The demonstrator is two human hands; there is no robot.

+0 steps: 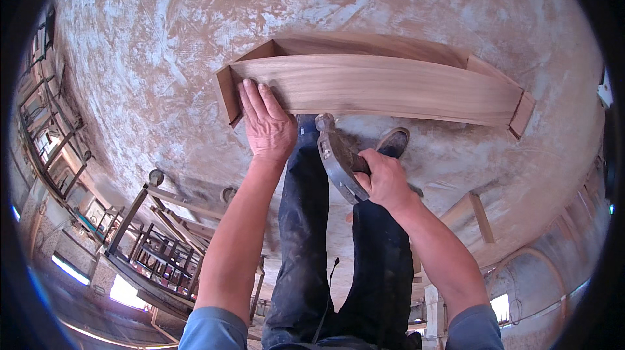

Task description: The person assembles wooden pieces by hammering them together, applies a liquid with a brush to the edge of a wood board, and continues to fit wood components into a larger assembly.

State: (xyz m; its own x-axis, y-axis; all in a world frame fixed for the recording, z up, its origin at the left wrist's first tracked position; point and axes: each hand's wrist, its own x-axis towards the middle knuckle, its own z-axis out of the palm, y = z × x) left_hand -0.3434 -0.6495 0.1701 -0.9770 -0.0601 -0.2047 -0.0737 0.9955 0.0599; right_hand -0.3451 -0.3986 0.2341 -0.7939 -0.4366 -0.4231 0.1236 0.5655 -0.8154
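Note:
A long wooden frame of reddish-brown boards stands on the floor before my feet, with short boards across both ends. My left hand lies flat on the near long board close to its left end, fingers stretched out. In my right hand is a claw hammer, gripped by its handle near the head. The hammer's round face points up toward the frame and its claw points back toward me. It hangs apart from the wood, over the gap between my legs.
The floor is pale and stained. At the lower left stands a wheeled metal cart, with more metal racks beyond it. A wooden piece stands right of my legs. My shoe is close to the frame.

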